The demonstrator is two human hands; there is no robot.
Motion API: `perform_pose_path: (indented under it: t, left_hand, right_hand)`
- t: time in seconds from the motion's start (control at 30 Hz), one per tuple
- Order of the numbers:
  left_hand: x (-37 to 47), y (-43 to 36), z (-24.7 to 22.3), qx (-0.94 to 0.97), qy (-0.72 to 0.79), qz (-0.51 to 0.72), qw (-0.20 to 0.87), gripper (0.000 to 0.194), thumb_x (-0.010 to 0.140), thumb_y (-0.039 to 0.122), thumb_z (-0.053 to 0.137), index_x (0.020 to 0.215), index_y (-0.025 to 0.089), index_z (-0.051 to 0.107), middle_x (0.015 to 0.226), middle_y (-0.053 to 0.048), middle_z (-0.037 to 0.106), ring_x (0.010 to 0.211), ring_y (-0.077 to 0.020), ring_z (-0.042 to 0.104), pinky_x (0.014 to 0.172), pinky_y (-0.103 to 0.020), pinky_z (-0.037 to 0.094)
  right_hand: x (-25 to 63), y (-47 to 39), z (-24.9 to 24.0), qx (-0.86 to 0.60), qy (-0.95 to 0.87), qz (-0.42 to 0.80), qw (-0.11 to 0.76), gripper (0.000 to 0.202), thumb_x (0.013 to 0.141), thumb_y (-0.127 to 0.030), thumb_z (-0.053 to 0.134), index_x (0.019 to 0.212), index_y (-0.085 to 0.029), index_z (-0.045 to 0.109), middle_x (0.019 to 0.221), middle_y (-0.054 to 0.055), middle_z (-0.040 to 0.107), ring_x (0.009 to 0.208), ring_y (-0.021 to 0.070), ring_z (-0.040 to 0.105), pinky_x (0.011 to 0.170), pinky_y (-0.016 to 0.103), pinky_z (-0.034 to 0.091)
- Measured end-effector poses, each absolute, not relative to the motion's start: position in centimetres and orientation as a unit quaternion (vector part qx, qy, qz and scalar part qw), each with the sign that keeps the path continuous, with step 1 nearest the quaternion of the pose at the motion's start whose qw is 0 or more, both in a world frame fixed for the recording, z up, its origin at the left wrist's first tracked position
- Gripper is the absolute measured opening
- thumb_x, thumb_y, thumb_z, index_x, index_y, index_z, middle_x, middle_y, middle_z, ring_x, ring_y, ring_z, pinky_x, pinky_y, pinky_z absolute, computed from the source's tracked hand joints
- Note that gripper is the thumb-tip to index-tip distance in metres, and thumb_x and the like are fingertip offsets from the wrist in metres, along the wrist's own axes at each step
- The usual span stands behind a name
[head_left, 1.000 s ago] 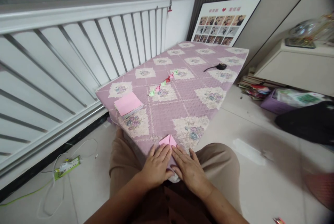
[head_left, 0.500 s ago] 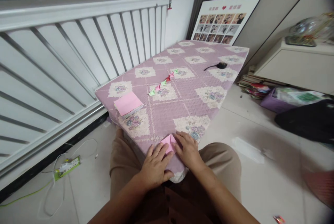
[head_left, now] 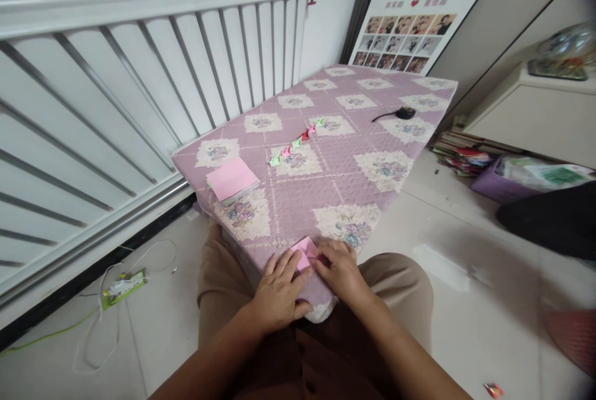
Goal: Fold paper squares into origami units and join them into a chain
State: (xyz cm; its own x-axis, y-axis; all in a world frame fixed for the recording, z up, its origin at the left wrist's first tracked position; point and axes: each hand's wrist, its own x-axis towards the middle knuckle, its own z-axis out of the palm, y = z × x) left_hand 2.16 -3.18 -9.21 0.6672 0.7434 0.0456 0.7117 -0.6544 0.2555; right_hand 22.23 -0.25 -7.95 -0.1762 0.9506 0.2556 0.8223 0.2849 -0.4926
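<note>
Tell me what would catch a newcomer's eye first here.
Probably the zigzag row of small pink, green and red folded papers across the middle of the flowered purple tablecloth. Next, the pink paper at the near corner, with the left hand flat on it and the right hand's fingers at its right side. Behind the far end leans a white photo board.

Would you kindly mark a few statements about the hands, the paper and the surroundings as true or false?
1. The left hand and right hand both touch the folded pink paper. True.
2. The paper stack has a green sheet on top. False: its top sheet is pink.
3. The row of small folded pieces includes a red one. True.
4. The power strip lies on the table. False: it is on the floor.
</note>
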Motion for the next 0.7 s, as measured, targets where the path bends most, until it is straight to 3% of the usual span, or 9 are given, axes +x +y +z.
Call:
perform_pose_path:
  t: [0.17, 0.27, 0.4, 0.53, 0.7]
  left_hand:
    - [2.2, -3.2, -9.1, 0.904, 0.405, 0.075, 0.115, 0.075, 0.081, 0.059, 0.055, 0.142, 0.021, 0.035, 0.154, -0.011, 0.022, 0.142, -0.0287, 0.017, 0.114, -0.05, 0.015]
    - [2.3, -3.2, -9.3, 0.9, 0.412, 0.083, 0.118, 0.08, 0.082, 0.061, 0.052, 0.143, 0.013, 0.032, 0.153, -0.013, 0.025, 0.142, -0.0268, 0.016, 0.116, -0.047, 0.011]
    - [2.2, -3.3, -9.7, 0.901, 0.411, 0.089, 0.109, 0.083, 0.083, 0.061, 0.05, 0.144, 0.01, 0.028, 0.152, -0.014, 0.027, 0.143, -0.0267, 0.015, 0.116, -0.046, 0.01]
    - [2.1, -3.3, -9.7, 0.909, 0.397, 0.083, 0.096, 0.081, 0.084, 0.06, 0.048, 0.147, 0.016, 0.022, 0.154, -0.014, 0.022, 0.142, -0.0285, 0.016, 0.115, -0.049, 0.011]
    - [2.2, -3.2, -9.4, 0.909, 0.399, 0.068, 0.104, 0.075, 0.082, 0.061, 0.052, 0.145, 0.027, 0.029, 0.155, -0.012, 0.02, 0.142, -0.0295, 0.017, 0.113, -0.05, 0.012]
  right_hand:
    - [22.8, -1.1, -8.4, -0.521, -0.812, 0.092, 0.249, 0.013, 0.087, -0.02, 0.054, 0.09, -0.024, 0.066, 0.087, 0.003, 0.066, 0.089, 0.0193, 0.056, 0.096, 0.042, 0.028]
    - [23.1, -1.4, -8.8, -0.509, -0.824, 0.07, 0.239, 0.013, 0.088, -0.021, 0.055, 0.093, -0.024, 0.067, 0.087, 0.003, 0.065, 0.088, 0.0188, 0.055, 0.099, 0.043, 0.027]
    - [23.4, -1.6, -9.0, -0.488, -0.84, 0.059, 0.23, 0.016, 0.089, -0.022, 0.057, 0.1, -0.026, 0.068, 0.091, 0.003, 0.066, 0.091, 0.0192, 0.054, 0.102, 0.044, 0.026]
    - [23.5, -1.9, -9.3, -0.484, -0.841, 0.054, 0.235, 0.021, 0.088, -0.022, 0.057, 0.106, -0.027, 0.067, 0.093, 0.003, 0.066, 0.093, 0.0195, 0.055, 0.103, 0.045, 0.027]
    - [23.8, -2.5, -9.2, -0.479, -0.843, 0.055, 0.237, 0.027, 0.089, -0.02, 0.056, 0.113, -0.026, 0.065, 0.101, 0.006, 0.065, 0.098, 0.0204, 0.056, 0.101, 0.046, 0.03]
